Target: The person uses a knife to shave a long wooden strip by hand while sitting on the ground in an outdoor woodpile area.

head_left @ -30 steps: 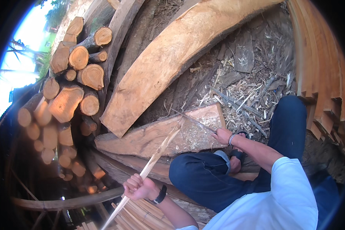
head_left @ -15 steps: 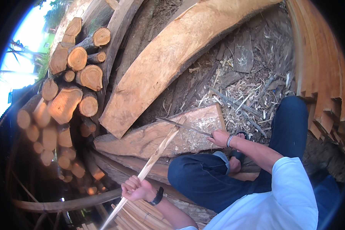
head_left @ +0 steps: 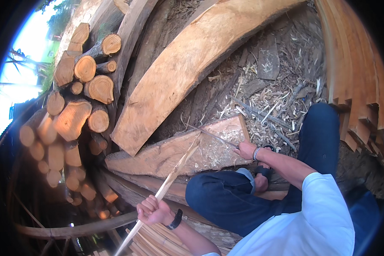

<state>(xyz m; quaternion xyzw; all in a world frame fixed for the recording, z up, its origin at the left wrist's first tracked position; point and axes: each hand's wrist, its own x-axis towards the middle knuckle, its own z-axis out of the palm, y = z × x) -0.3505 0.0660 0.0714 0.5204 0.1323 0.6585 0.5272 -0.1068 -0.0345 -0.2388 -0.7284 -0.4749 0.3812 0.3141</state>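
Observation:
My left hand (head_left: pixel 152 210) is closed around a long, pale wooden stick (head_left: pixel 171 176), which slants from the lower left up to a flat wooden slab (head_left: pixel 147 161). The stick's upper end rests over the slab, by the blade. In my right hand (head_left: pixel 245 150) is the grip of a long knife (head_left: pixel 213 137), its narrow blade pointing up and left across the stick's tip. Wood shavings lie on the slab's right part. The knife's handle is mostly hidden in my fingers.
Stacked cut logs (head_left: pixel 68 119) stand at the left. A large curved plank (head_left: pixel 175 72) lies beyond the slab. Shavings and bark (head_left: pixel 269 102) cover the ground at centre right. Long sawn boards (head_left: pixel 354 72) are piled at the right, and thin wood strips (head_left: pixel 155 241) lie below my left forearm.
The knife blade has swung slightly, its tip now a little farther right and higher. My left hand and the stick have barely shifted.

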